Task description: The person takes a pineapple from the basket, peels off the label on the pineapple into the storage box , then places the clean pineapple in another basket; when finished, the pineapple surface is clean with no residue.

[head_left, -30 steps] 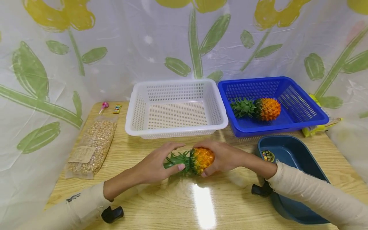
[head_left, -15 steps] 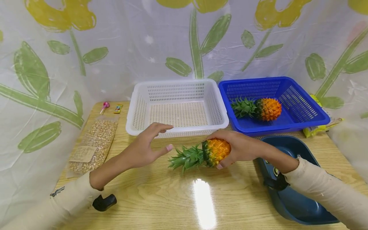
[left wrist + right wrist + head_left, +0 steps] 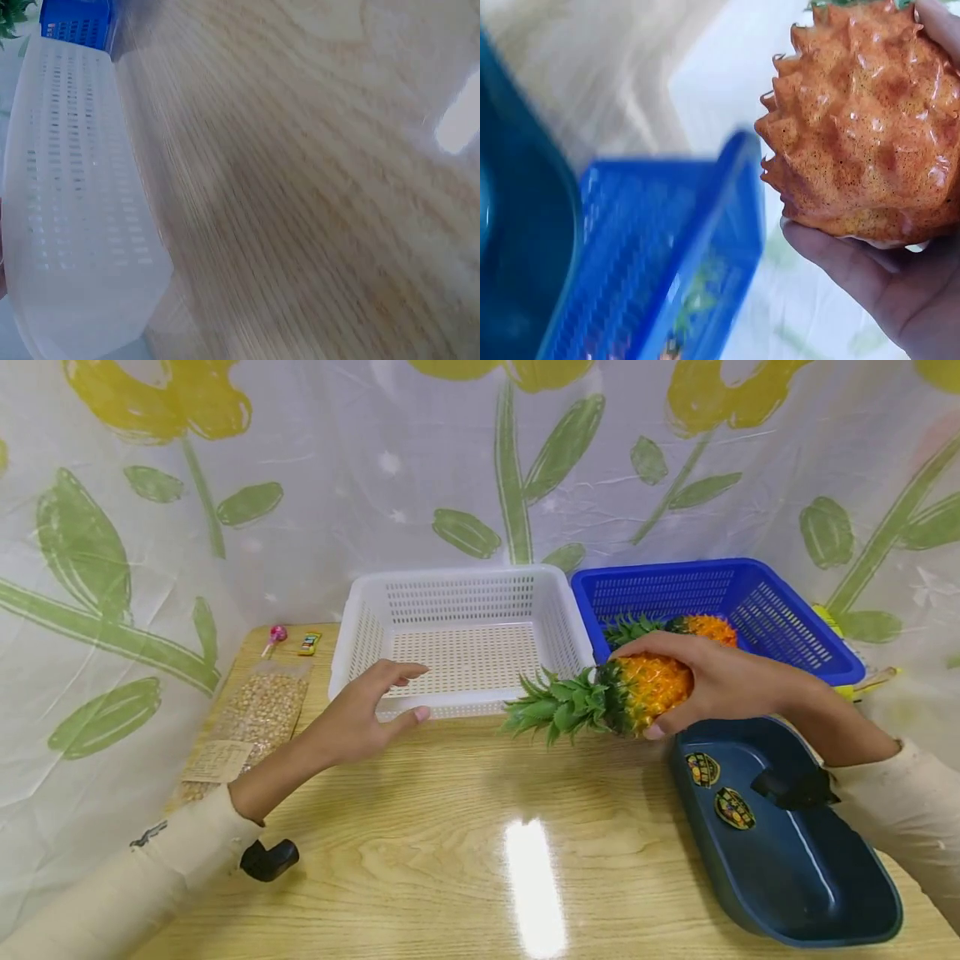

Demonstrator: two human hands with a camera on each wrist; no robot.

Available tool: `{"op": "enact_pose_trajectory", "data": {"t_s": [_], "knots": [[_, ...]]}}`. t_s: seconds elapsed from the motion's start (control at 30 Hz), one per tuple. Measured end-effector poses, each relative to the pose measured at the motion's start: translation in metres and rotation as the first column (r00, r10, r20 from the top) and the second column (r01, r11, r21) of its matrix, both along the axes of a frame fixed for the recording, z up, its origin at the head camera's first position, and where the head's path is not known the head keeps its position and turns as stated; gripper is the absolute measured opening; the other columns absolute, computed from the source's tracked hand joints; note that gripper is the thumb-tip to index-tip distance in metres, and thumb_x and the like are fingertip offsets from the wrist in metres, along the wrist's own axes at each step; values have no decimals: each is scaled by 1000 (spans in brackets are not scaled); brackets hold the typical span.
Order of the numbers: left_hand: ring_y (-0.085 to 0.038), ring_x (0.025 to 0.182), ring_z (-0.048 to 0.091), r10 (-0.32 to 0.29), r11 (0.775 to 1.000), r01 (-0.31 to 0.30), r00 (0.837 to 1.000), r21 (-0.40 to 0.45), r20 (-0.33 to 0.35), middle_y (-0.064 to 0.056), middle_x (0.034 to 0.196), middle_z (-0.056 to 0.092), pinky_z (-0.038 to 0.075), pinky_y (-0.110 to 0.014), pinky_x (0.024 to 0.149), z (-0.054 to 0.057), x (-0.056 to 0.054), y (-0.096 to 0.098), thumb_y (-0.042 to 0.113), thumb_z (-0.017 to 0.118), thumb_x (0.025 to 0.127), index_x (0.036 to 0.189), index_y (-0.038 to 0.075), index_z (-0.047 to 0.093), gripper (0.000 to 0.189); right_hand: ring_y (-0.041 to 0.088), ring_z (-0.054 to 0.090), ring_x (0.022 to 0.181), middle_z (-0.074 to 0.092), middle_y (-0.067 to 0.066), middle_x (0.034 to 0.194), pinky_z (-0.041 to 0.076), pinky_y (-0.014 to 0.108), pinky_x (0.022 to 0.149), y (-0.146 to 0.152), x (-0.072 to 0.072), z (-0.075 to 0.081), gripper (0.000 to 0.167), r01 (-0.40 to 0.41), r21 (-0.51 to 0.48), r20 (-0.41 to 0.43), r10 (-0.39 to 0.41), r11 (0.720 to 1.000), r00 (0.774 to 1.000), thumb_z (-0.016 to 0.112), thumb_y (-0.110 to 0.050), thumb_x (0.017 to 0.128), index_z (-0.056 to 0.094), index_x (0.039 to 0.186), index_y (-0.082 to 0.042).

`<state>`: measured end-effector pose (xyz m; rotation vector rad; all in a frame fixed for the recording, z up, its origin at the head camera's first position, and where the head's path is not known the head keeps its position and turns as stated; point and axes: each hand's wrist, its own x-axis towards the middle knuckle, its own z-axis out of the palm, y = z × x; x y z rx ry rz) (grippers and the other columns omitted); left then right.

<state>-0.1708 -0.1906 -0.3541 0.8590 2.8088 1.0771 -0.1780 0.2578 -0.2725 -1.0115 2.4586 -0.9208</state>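
My right hand (image 3: pixel 723 681) grips an orange pineapple (image 3: pixel 652 689) by its base, with the leafy green crown pointing left. In the head view the fruit is held above the table, overlapping the front edge of the blue basket (image 3: pixel 772 670). The right wrist view shows its spiky orange skin (image 3: pixel 862 127) close up, fingers around it. A second pineapple (image 3: pixel 708 628) lies inside the blue basket, partly hidden behind my right hand. My left hand (image 3: pixel 367 710) holds nothing, its thumb and fingers spread apart near the front left of the white basket (image 3: pixel 465 703).
A teal basin (image 3: pixel 787 860) with stickers stands at the right, below my right forearm. On the left lie a clear bag of kernels (image 3: pixel 262 710), a lollipop (image 3: pixel 278 633) and a small yellow packet (image 3: pixel 309 643). A yellow package (image 3: pixel 843 692) shows behind the blue basket.
My right hand has lifted the pineapple off the table and carried it right and back toward the blue basket. My left hand has left the crown and moved left and back.
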Motion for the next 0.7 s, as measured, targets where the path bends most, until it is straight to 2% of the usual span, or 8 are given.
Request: {"op": "enact_pose_trajectory", "data": {"t_s": [0.2, 0.4, 0.57, 0.7], "knots": [[-33, 121, 60, -26, 1000, 25, 999, 5, 45, -10, 139, 56, 49, -51, 103, -1, -9, 1, 34, 69, 96, 147, 12, 48, 59, 17, 60, 88, 59, 1, 115, 56, 28, 69, 31, -19, 9, 77, 76, 69, -58, -72, 995, 996, 88, -19, 77, 49, 143, -27], [-32, 117, 63, -30, 998, 35, 996, -58, 79, -14, 133, 61, 50, -51, 100, 0, -16, 2, 39, 68, 96, 146, 12, 48, 60, 21, 62, 87, 59, 3, 113, 57, 31, 68, 57, -39, 14, 75, 166, 143, -29, -164, 976, 986, 87, -19, 80, 49, 143, -30], [-29, 116, 62, -5, 993, 20, 992, -117, 128, -8, 127, 66, 50, -50, 99, 1, -19, -1, 44, 68, 95, 146, 19, 48, 60, 21, 61, 89, 57, 6, 115, 57, 30, 68, 77, -55, 16, 72, 198, 169, -38, -194, 966, 980, 84, -15, 82, 49, 144, -24], [-31, 116, 62, -13, 991, 31, 990, -131, 138, -8, 125, 67, 49, -53, 99, 0, -20, -2, 45, 68, 95, 144, 19, 51, 58, 20, 60, 92, 55, 7, 119, 57, 31, 70, 92, -67, 15, 71, 217, 208, 0, -221, 954, 975, 81, -15, 86, 46, 147, -21]]}}
